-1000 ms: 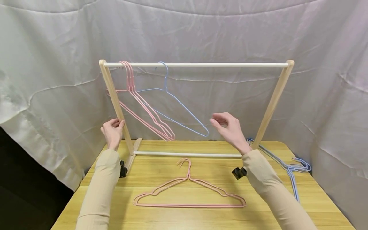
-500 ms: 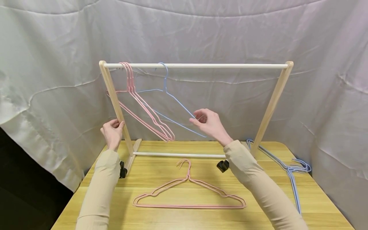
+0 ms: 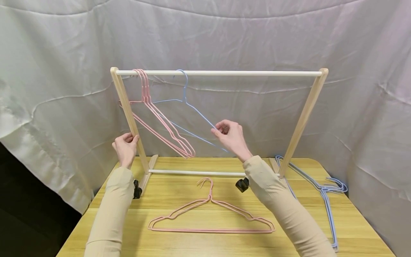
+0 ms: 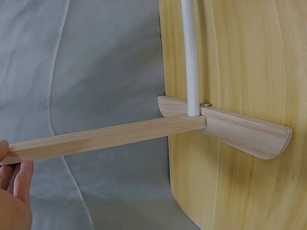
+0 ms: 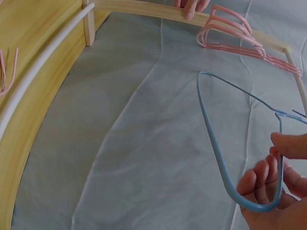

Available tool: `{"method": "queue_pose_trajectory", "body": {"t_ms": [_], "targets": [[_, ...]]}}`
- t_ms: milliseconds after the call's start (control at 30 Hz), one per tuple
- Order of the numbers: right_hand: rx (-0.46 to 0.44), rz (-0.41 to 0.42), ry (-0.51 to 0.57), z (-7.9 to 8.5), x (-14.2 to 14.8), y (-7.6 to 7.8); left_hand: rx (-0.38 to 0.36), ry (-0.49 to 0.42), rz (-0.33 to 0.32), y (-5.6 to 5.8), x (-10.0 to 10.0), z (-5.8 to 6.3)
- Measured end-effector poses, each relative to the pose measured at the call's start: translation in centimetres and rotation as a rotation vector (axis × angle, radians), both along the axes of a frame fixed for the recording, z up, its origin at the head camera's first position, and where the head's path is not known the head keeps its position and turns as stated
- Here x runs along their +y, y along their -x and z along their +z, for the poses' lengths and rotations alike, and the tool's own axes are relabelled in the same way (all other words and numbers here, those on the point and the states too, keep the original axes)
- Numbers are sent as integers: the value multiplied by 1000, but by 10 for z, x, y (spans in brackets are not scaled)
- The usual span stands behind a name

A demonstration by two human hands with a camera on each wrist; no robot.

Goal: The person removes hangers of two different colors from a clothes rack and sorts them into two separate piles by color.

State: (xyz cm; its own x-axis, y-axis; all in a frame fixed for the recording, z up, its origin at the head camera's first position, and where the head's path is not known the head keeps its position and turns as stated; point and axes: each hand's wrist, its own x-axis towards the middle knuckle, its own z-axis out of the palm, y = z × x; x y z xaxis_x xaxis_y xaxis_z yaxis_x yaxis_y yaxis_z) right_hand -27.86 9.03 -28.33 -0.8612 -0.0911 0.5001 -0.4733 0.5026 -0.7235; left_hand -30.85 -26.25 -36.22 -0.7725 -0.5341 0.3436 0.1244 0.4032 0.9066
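A blue wire hanger (image 3: pixel 185 91) hangs by its hook from the white top rail (image 3: pixel 244 73) of a wooden rack. My right hand (image 3: pixel 233 138) pinches its right sloping arm between thumb and fingers; the right wrist view shows the thumb pressing the blue wire (image 5: pixel 214 139). On the left, my left hand (image 3: pixel 124 149) holds the rack's wooden side post (image 3: pixel 126 106) at about mid-height. In the left wrist view only part of that hand (image 4: pixel 14 201) shows, its fingers against the post. Several pink hangers (image 3: pixel 148 101) hang together just left of the blue one.
Pink hangers (image 3: pixel 210 230) lie stacked on the wooden table (image 3: pixel 179 246) in front of the rack. Several blue hangers (image 3: pixel 327 187) lie at the table's right, partly behind the right post (image 3: pixel 303 123). A white lower bar (image 3: pixel 196 172) joins the posts near the tabletop. Grey cloth surrounds the rack.
My right hand has moved left from beside the blue hanger and taken hold of its arm. That hanger has turned a little. The left hand stays on the post.
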Motion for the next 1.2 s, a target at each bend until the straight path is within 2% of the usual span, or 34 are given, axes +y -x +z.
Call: {"method": "queue_pose_trajectory", "body": {"t_ms": [200, 500, 1200], "targets": [[23, -28, 85, -1, 3, -1, -5, -5, 2, 0, 0, 1], [21, -49, 134, -3, 15, -5, 0, -7, 3, -1, 1, 1], [23, -36, 265, -15, 46, -13, -5, -14, 3, -1, 1, 1]]}}
